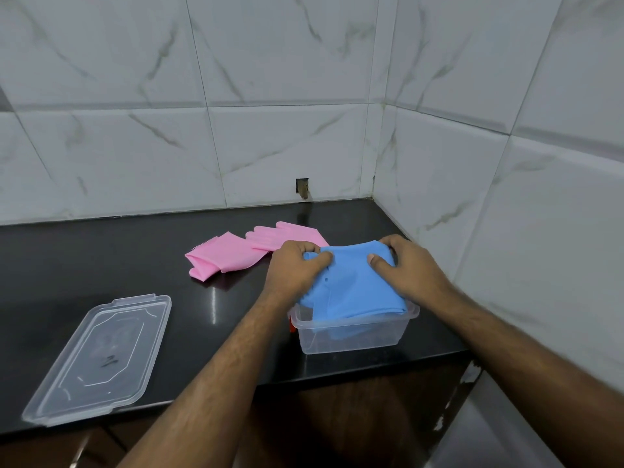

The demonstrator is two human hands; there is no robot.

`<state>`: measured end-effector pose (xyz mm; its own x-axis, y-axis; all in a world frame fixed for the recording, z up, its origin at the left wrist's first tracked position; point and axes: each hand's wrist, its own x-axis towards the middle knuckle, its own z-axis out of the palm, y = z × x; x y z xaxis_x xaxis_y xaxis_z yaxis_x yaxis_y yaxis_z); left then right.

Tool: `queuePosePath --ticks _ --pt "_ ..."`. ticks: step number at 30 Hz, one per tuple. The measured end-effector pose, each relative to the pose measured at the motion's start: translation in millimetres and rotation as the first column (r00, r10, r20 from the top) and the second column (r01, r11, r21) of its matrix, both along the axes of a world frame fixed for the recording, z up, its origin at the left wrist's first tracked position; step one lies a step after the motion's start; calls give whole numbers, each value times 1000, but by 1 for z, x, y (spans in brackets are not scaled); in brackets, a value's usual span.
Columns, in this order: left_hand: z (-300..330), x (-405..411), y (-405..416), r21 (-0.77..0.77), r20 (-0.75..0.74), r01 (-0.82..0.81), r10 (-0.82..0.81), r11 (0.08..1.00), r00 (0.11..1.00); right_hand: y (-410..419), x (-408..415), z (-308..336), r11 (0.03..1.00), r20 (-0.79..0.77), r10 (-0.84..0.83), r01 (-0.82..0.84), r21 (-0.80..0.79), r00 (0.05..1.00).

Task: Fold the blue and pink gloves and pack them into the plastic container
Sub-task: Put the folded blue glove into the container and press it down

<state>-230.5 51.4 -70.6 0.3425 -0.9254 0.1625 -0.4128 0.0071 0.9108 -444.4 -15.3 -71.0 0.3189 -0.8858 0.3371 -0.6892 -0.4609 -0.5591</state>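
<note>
A folded bundle of blue rubber gloves (354, 288) is held over a clear rectangular plastic container (354, 336) that stands on the black polished counter (135, 265) near its right front edge; the bundle's near end dips inside the container while its far end sticks up above the rim. The left hand (297, 265) is clamped on the bundle's far left corner, fingers (320, 258) pinched on the blue material. The right hand (401, 265) is pressed on the bundle's right side, fingers closed around its edge. A pair of pink rubber gloves (243, 251) is laid flat on the counter, farther back and to the left. A clear plastic lid (101, 359) is laid on the counter's near left part, well apart from the container.
</note>
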Motion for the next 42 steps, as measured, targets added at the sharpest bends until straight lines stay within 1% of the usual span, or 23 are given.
queuePosePath --ticks 2,7,9,11,13,17,19,22,24,28,31,33,39,42 --pt "-1 -2 1 -25 32 -14 15 1000 999 2 -2 -3 1000 48 9 -10 24 999" --pt "-3 0 4 -59 7 -16 17 998 1000 2 0 -1 994 200 -35 12 113 979" --pt "-3 0 5 -54 -13 -18 17 998 1000 2 3 -1 993 202 -59 36 115 978" --pt "-2 1 5 -42 -35 -23 22 999 999 3 6 -1 996 138 -53 42 82 989" --pt "-2 1 4 -42 -20 -24 23 999 1000 5 7 -2 998 77 -30 26 59 997" --pt "-2 -2 2 -33 33 -15 17 999 999 8 4 3 998 81 -21 16 61 997" --pt "-2 -3 1 -31 74 -18 20 999 997 12 7 3 999 41 -45 44 6 998" --pt "-4 -2 -1 -41 125 -20 25 999 992 17 15 3 992 -105 -100 90 -93 989" --pt "-5 -1 -3 -58 145 -25 33 998 989 17 20 5 990 -222 -127 109 -91 967" --pt "-9 0 -5 -83 161 -35 48 996 986 15 30 11 989 -436 -143 139 -42 889" --pt "-10 0 -5 -90 173 -38 54 995 983 21 41 12 985 -580 -162 163 -51 799" --pt "-9 -1 -4 -97 178 -38 55 995 983 26 43 9 981 -605 -193 169 -96 772" --pt "-9 1 -6 -106 172 -42 59 993 983 29 39 9 963 -532 -254 164 -212 808" --pt "-10 1 -7 -113 169 -35 54 993 984 33 31 11 922 -544 -279 63 -382 791"
